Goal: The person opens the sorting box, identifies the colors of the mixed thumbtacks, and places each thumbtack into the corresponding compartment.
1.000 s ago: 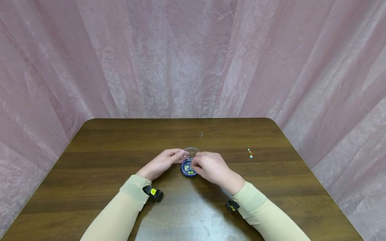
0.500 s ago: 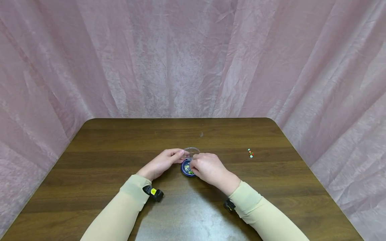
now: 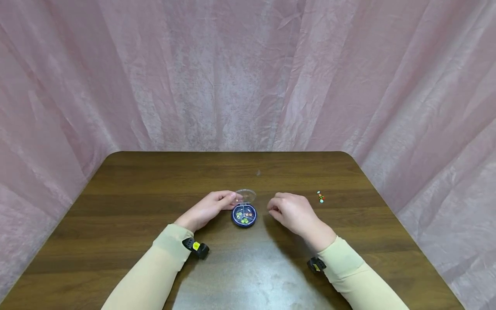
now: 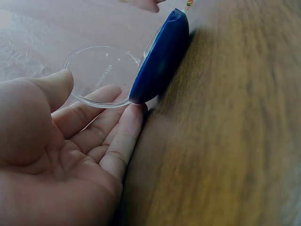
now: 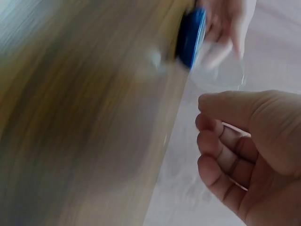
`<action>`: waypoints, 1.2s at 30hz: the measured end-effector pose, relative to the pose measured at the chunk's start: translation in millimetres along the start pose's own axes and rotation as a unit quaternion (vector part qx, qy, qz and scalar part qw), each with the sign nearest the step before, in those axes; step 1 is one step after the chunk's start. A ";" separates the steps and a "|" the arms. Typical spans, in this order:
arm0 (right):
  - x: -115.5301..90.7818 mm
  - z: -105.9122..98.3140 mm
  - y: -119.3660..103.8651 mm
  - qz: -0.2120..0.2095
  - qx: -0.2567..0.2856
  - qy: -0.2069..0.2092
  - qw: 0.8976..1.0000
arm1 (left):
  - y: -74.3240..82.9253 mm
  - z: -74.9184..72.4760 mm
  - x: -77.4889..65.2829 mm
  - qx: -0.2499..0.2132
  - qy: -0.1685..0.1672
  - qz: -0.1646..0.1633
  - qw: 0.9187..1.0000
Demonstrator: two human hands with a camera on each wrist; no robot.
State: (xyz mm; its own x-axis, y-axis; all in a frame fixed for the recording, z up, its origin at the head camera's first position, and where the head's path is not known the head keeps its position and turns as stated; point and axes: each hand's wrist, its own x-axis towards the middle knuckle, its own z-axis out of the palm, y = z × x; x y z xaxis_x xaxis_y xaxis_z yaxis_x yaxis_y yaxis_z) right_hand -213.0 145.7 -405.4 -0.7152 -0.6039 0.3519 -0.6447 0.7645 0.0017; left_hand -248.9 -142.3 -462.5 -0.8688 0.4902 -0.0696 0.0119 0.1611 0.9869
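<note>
A round blue pill case (image 3: 234,220) lies on the table with its clear lid (image 3: 246,196) raised. Three compartments inside hold small pieces: pale yellow-green ones at the left, green pieces (image 3: 244,220) at the front, orange pieces (image 3: 249,214) at the right. My left hand (image 3: 212,206) holds the lid's left side; in the left wrist view the thumb is at the edge of the lid (image 4: 106,68), fingers behind it and against the blue base (image 4: 164,59). My right hand (image 3: 293,212) is over the table right of the case, fingers loosely curled, nothing visible between them.
Several small coloured pieces (image 3: 321,197), white, orange, red and green, lie on the brown wooden table (image 3: 162,172) to the right, beyond my right hand. A pink curtain (image 3: 232,77) hangs behind the table's far edge.
My right hand has drawn away from the case to the right, leaving orange pieces visible in the right compartment. My left hand stays at the lid.
</note>
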 end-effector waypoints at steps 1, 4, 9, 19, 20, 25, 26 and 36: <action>-4.9 -1.7 7.2 0.018 -0.009 0.001 1.000 | 0.2 -0.2 -0.5 0.002 0.000 -0.001 1.000; -20.2 -7.3 29.8 0.071 -0.029 -0.003 0.997 | 0.0 -0.9 -0.7 0.003 -0.004 0.003 1.000; -40.2 -16.7 68.0 0.154 -0.053 -0.022 0.986 | -1.0 -2.6 -1.0 0.003 -0.006 0.002 1.000; -59.9 -26.5 104.1 0.228 -0.057 -0.062 0.970 | -2.5 -1.7 0.7 0.000 0.001 -0.007 1.000; -60.6 -26.4 105.0 0.228 -0.057 -0.063 0.970 | -2.4 -1.5 1.1 0.000 0.001 -0.005 1.000; -60.7 -23.6 108.3 0.232 -0.057 -0.052 0.970 | -1.2 -1.0 0.8 0.002 0.000 -0.007 1.000; -60.2 -22.7 108.9 0.233 -0.057 -0.050 0.970 | -1.0 -0.9 0.7 0.003 0.000 -0.008 1.000; -55.3 -14.5 116.8 0.236 -0.056 -0.066 0.968 | -1.4 0.0 1.4 -0.006 0.003 -0.009 1.000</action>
State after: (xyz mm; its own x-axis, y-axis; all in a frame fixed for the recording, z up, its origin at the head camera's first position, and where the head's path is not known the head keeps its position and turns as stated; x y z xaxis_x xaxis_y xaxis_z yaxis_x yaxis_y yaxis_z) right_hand -244.8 271.7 -411.1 -0.9561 -0.1988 0.2152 -0.2089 0.9776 -0.0251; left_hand -250.1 -141.9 -463.9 -0.8715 0.4828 -0.0864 -0.0099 0.1589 0.9872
